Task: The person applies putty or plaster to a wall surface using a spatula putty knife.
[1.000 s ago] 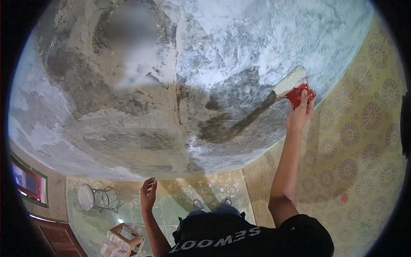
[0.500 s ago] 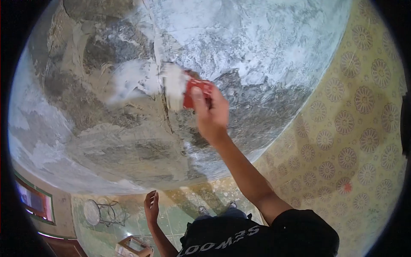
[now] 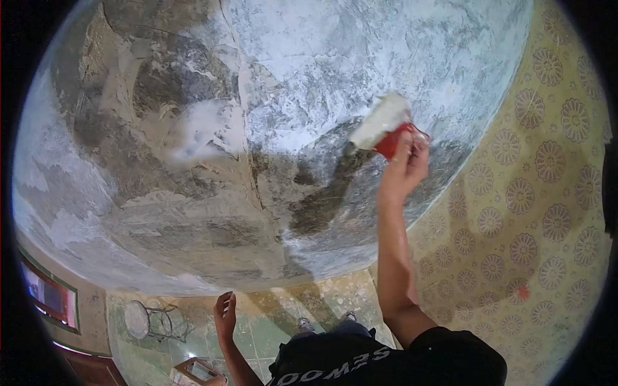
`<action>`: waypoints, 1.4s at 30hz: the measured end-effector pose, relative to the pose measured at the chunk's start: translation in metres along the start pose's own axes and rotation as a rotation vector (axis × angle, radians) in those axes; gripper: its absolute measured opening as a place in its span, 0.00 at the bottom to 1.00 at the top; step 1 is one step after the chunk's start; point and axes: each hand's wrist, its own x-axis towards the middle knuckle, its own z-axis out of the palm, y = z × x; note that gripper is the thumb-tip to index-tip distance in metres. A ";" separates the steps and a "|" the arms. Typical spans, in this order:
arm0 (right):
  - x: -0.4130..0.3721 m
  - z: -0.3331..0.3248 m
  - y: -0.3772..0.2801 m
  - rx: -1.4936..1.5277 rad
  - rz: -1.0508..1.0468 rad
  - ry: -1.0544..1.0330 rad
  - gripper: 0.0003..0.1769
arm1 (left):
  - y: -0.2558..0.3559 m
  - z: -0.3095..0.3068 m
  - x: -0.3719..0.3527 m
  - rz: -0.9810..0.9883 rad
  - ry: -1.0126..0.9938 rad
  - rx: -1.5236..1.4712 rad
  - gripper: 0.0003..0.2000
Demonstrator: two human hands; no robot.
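Note:
In my right hand [image 3: 407, 164] is a scraper [image 3: 386, 125] with a red handle and a wide blade coated in pale filler. The blade is at the rough grey and white wall [image 3: 309, 83], right of the vertical crack; whether it touches cannot be told. A smeared whitish patch [image 3: 209, 128] lies left of the crack. My left hand [image 3: 225, 307] hangs low near the foot of the wall, fingers loosely curled and partly apart, with nothing in it.
Patterned yellow wallpaper [image 3: 521, 193] covers the adjoining wall on the right. A round stool [image 3: 137, 320] and a wooden framed object [image 3: 199, 372] stand on the green floor [image 3: 251, 331] at lower left. A window [image 3: 48, 293] is at the far left.
My right hand has moved right with the scraper, away from the crack, and the blade is now tilted. My left hand has barely shifted.

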 end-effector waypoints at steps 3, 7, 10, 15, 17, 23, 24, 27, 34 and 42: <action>-0.013 0.032 -0.017 0.077 0.062 -0.142 0.12 | 0.020 0.011 0.002 0.000 -0.008 0.010 0.17; -0.047 0.085 -0.056 -0.014 0.072 -0.510 0.13 | 0.022 0.016 0.005 0.032 0.003 0.031 0.17; -0.063 0.109 -0.057 0.095 -0.136 -0.470 0.10 | 0.034 0.019 -0.002 0.001 0.011 0.007 0.17; -0.014 0.020 -0.054 0.039 0.122 -0.503 0.14 | 0.006 0.036 -0.009 -0.007 0.011 0.012 0.17; 0.024 -0.034 -0.024 0.090 0.152 -0.310 0.13 | 0.008 0.049 -0.016 -0.035 -0.021 0.012 0.17; 0.177 -0.213 0.047 0.168 0.262 0.190 0.12 | 0.037 0.096 -0.019 -0.002 -0.148 0.063 0.17; 0.201 -0.241 0.068 0.166 0.260 0.194 0.12 | 0.042 0.103 -0.017 0.047 -0.164 0.083 0.16; 0.240 -0.284 0.108 0.065 0.228 0.112 0.15 | 0.070 0.122 -0.020 0.068 -0.160 0.081 0.15; 0.254 -0.272 0.109 0.062 0.267 -0.039 0.16 | 0.075 0.140 -0.042 0.053 -0.131 0.044 0.16; 0.255 -0.259 0.109 0.089 0.285 -0.103 0.14 | 0.055 0.132 -0.061 0.005 -0.105 0.062 0.16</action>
